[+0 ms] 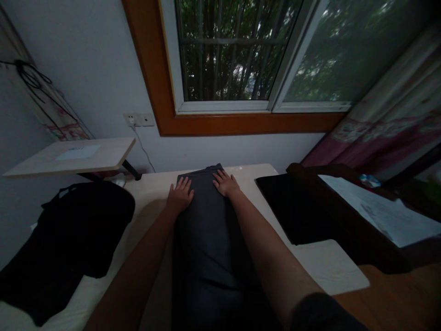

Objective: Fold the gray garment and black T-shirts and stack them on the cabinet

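Note:
A long dark grey garment, possibly trousers folded lengthwise, lies on the pale table and runs from its far edge towards me. Flat on the cloth's far left edge rests my left hand, fingers spread. My right hand lies at the far right edge of the same cloth, its fingers stretched out and apart. Neither hand grips the fabric. A few creases cross the garment's nearer part, and its near end runs out of the picture.
Left on the table is a heap of black clothing, with a small raised shelf behind it. A black flat item covers the right side. Further right stands dark furniture with a pale sheet. A window is ahead.

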`<state>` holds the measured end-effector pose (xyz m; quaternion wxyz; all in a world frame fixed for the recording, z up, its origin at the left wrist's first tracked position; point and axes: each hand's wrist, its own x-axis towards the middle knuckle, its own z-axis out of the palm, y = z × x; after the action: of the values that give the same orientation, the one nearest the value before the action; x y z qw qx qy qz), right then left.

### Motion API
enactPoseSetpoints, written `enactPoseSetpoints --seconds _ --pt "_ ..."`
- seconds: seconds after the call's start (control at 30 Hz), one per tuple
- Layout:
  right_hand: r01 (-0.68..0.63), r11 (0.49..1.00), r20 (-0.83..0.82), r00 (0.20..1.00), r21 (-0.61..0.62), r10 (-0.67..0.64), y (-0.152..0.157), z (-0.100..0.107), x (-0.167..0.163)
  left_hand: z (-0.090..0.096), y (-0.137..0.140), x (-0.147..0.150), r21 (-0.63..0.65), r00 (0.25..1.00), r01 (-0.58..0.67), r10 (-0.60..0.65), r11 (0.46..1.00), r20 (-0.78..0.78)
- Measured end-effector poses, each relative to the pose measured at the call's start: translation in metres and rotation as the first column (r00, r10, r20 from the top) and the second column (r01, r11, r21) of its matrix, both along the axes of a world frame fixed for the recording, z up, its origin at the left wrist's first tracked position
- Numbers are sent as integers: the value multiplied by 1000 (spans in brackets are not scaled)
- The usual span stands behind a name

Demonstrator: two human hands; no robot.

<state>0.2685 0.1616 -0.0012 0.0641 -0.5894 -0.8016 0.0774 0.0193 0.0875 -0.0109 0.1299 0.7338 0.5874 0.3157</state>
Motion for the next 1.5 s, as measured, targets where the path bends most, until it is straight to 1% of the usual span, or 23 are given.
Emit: enactPoseSetpoints --seconds 0.17,0.27,0.37,0.47,0.57,0.63,0.7,0.8,0.87,0.9,0.97,1.03,1.1,1.17,1.23,1.27,1.3,1.37,1.4,1.43,1.5 --pt "56 997 -8 998 47 -56 -7 -5 24 -7 -1 -7 -3 1000 -10 10 1000 18" --pt "64 993 -22 998 95 -62 -15 -9 34 -14 1 -14 22 997 -74 74 997 -2" --pt "43 990 -38 999 138 -39 -22 -15 44 -19 7 -22 72 987 -153 156 986 -36" --pt "21 985 -70 998 170 -9 -27 -19 51 -20 14 -28 88 978 -191 197 978 -64" --pt "11 982 -114 993 191 12 -28 -21 56 -17 18 -32 92 972 -217 223 972 -67" --pt "5 979 -134 991 203 23 -28 -21 58 -14 19 -32 108 975 -212 218 971 -50" --pt "-4 977 -146 989 214 36 -27 -22 59 -10 19 -31 122 985 -169 173 978 -18" --pt "-9 973 -158 986 230 47 -28 -22 59 -4 22 -25 117 996 -72 64 991 68" --pt "-3 971 -161 986 238 43 -29 -21 59 -1 26 -20 102 992 -46 33 994 123" --pt "2 970 -161 986 242 38 -30 -21 58 1 28 -17 91 988 -61 47 994 147" --pt "10 969 -161 986 248 31 -31 -20 57 7 34 -13 58 973 -135 121 989 198" --pt "15 968 -164 986 251 27 -32 -19 56 14 42 -11 -8 945 -207 203 978 255" --pt "16 967 -168 985 254 27 -32 -18 56 21 51 -9 -108 918 -238 260 965 299" --pt "14 966 -173 984 259 32 -33 -17 56 28 58 -7 -208 895 -240 299 948 331" --pt "16 963 -181 983 268 34 -33 -17 57 32 62 -5 -279 856 -210 314 937 411" --pt "19 962 -186 982 271 33 -33 -17 57 34 64 -3 -301 818 -172 306 938 487" --pt "21 962 -191 981 272 33 -33 -17 57 35 64 -2 -315 763 -116 288 942 579" --pt "21 962 -196 980 271 34 -32 -17 58 34 65 -1 -324 620 7 250 946 743" --pt "19 963 -197 980 270 36 -31 -18 58 33 65 -1 -324 561 48 243 945 791" --pt "17 963 -198 979 270 38 -31 -18 58 31 66 -1 -327 530 62 247 943 812" --pt "15 962 -201 979 273 41 -31 -18 58 25 67 -2 -341 533 18 279 940 799"
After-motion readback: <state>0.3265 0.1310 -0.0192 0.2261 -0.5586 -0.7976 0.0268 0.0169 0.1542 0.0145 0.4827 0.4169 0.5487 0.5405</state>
